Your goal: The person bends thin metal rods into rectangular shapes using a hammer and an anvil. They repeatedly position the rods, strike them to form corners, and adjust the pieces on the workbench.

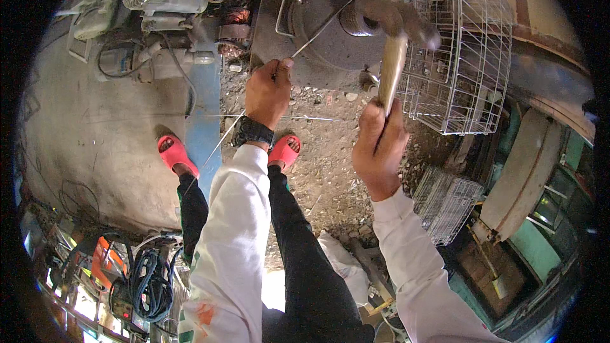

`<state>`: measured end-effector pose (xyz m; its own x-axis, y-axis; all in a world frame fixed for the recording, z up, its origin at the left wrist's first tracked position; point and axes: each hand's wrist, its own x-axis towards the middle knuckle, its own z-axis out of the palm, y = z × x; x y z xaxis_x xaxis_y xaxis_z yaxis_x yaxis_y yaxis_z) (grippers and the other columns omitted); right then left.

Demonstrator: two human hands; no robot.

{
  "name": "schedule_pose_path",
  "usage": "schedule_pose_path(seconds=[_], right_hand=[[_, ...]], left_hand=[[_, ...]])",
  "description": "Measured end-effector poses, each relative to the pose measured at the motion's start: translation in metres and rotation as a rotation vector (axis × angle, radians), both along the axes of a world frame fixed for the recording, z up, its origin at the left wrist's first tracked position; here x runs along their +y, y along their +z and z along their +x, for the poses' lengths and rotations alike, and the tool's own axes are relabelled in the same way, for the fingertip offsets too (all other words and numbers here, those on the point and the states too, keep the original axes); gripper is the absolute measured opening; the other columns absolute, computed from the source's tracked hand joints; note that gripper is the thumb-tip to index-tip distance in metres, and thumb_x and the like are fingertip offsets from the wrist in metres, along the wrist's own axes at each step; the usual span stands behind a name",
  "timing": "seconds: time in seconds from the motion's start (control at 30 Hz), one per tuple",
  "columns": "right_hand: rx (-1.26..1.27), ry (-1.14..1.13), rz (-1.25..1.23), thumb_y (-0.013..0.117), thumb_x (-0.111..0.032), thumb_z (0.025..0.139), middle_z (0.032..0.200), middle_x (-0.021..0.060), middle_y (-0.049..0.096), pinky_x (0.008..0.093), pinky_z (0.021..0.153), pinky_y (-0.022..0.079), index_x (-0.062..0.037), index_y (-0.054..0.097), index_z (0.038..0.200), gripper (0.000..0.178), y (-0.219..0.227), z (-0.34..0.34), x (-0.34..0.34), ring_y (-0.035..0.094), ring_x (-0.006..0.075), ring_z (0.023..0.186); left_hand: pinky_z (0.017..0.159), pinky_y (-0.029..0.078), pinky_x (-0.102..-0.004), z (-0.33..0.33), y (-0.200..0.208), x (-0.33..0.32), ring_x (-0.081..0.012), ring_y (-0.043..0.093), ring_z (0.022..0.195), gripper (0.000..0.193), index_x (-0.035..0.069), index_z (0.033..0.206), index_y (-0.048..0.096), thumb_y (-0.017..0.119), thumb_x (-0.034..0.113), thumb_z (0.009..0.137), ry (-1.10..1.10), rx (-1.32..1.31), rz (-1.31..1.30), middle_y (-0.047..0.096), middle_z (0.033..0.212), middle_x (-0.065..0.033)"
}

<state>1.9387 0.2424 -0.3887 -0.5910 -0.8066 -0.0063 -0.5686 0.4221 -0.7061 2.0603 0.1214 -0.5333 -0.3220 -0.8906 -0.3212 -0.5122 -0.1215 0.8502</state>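
My left hand (269,92), with a black watch at its wrist, is closed round a thin metal rod (322,28). The rod slants up to the right over a dark metal block (270,35) with a round part on it, and its other end runs down to the left past my wrist. My right hand (380,146) grips a hammer (394,67) by its wooden handle. The hammer's head is smeared by motion above the right side of the block; whether it touches the rod I cannot tell. A bent metal rod (279,18) lies on the block's left side.
A wire cage (445,82) stands right of the block, and a smaller wire basket (445,200) is on the ground nearer me. Machine parts and cables (171,57) lie at the upper left. A coiled dark hose (151,286) sits lower left. My feet wear red sandals.
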Motion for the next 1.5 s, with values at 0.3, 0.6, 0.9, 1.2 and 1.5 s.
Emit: schedule_pose_path(seconds=[0.3,0.6,0.9,1.2,1.5], right_hand=[[-0.002,0.019,0.18,0.056,-0.029,0.105,0.064,0.0245,0.061,0.054,0.051,0.047,-0.0023,0.052,0.096,0.029,-0.002,-0.008,-0.007,0.064,0.0475,0.059],[-0.028,0.067,0.344,0.054,-0.028,0.105,0.067,0.027,0.064,0.0596,0.057,0.051,-0.0015,0.05,0.1,0.027,-0.017,-0.008,-0.01,0.065,0.0512,0.065],[0.051,0.068,0.399,0.055,-0.033,0.105,0.067,0.0259,0.064,0.0606,0.057,0.05,-0.005,0.051,0.1,0.029,-0.048,-0.013,0.012,0.065,0.0509,0.065],[0.042,0.045,0.457,0.054,-0.035,0.105,0.069,0.0261,0.065,0.0607,0.058,0.05,-0.0046,0.051,0.099,0.031,-0.048,-0.009,0.013,0.065,0.0517,0.067],[0.047,0.007,0.293,0.053,-0.035,0.105,0.07,0.0301,0.065,0.0634,0.062,0.052,-0.0025,0.051,0.1,0.033,-0.05,-0.008,0.005,0.066,0.0534,0.07]], left_hand=[[0.068,0.049,-0.0569,-0.001,0.004,-0.002,-0.0523,0.063,0.083,0.039,0.003,0.086,0.067,0.059,0.037,0.101,0.014,-0.043,-0.058,0.066,0.081,-0.0281],[0.074,0.052,-0.058,-0.001,0.002,0.0,-0.051,0.065,0.088,0.038,0.006,0.088,0.071,0.059,0.04,0.1,-0.046,-0.162,-0.061,0.069,0.089,-0.0275],[0.079,0.053,-0.0575,-0.009,0.024,-0.006,-0.0514,0.066,0.091,0.038,0.005,0.091,0.073,0.058,0.04,0.099,-0.051,-0.18,0.017,0.069,0.093,-0.0284],[0.084,0.054,-0.0563,-0.012,0.035,-0.006,-0.0505,0.066,0.097,0.041,0.006,0.093,0.075,0.057,0.042,0.099,-0.096,-0.269,0.083,0.07,0.098,-0.0286],[0.089,0.054,-0.0533,-0.011,0.042,-0.019,-0.0481,0.067,0.101,0.042,0.008,0.102,0.077,0.056,0.045,0.099,-0.122,-0.316,0.233,0.072,0.101,-0.0267]])
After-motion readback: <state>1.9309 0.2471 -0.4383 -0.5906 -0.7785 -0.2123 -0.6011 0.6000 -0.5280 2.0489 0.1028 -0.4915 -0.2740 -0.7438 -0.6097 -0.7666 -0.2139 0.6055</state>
